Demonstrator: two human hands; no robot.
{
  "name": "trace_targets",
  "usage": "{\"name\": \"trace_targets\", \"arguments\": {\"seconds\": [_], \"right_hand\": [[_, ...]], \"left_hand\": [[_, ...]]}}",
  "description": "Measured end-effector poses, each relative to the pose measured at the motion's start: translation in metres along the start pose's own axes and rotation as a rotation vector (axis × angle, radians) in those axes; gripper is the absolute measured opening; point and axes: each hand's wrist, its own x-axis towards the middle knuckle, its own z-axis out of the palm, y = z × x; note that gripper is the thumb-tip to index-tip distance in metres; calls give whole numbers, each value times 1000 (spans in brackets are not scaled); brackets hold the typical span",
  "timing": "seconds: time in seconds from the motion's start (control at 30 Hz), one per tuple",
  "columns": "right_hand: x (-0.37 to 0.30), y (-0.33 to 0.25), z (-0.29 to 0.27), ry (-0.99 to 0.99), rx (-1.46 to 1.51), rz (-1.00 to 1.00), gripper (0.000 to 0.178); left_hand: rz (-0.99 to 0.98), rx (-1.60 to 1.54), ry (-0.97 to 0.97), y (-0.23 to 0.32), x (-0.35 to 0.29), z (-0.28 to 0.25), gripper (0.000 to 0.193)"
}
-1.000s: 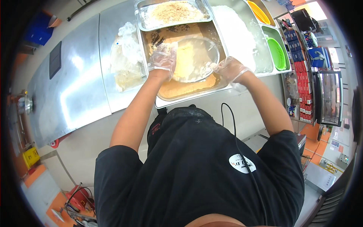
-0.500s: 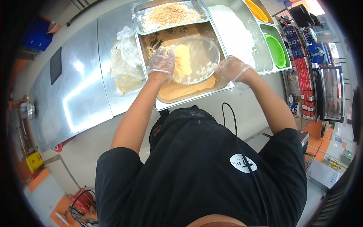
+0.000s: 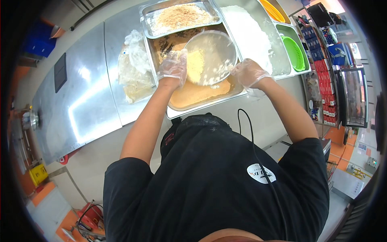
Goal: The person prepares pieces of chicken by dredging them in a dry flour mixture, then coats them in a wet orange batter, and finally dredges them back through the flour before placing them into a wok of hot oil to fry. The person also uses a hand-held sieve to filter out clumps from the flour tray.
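A round sieve (image 3: 219, 48) is held level over a deep metal tray (image 3: 238, 95) of tan powder (image 3: 203, 97). My left hand (image 3: 173, 69), in a clear plastic glove, grips its left rim. At the lower right rim the gloved fingers of my right hand (image 3: 250, 74) are closed. Inside the sieve, yellow crumbs (image 3: 196, 66) lie heaped near my left hand. Pale lumps (image 3: 215, 74) are scattered toward my right hand, somewhat blurred. Dark specks (image 3: 164, 43) show on the powder at the tray's far left.
A shallow metal tray of coarse crumbs (image 3: 185, 15) rests across the tray's far end. Right of it is a pan of white powder (image 3: 248, 34), then green (image 3: 293, 53) and orange baskets (image 3: 273, 11). Plastic bags (image 3: 135, 68) lie on the steel table (image 3: 88, 97) at left.
The sieve has shifted slightly right and away from me. Its yellow heap has broken lower and spread, while the pale lumps have moved about. Both hands keep their hold.
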Motion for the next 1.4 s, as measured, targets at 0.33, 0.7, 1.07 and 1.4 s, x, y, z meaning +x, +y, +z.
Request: {"name": "trace_targets", "arguments": {"seconds": [0.33, 0.7, 1.07, 1.4], "right_hand": [[-21, -28, -38, -217, 109, 143, 42], [-14, -3, -22, -37, 119, 117, 46], [-20, -10, -20, 187, 41, 36, 44], [-19, 8, -16, 70, -134, -92, 37]], "left_hand": [[40, -44, 43, -14, 3, 16, 53], [89, -32, 72, -19, 7, 21, 49], [19, -45, -5, -18, 7, 17, 51], [63, -22, 26, -16, 5, 20, 50]]}}
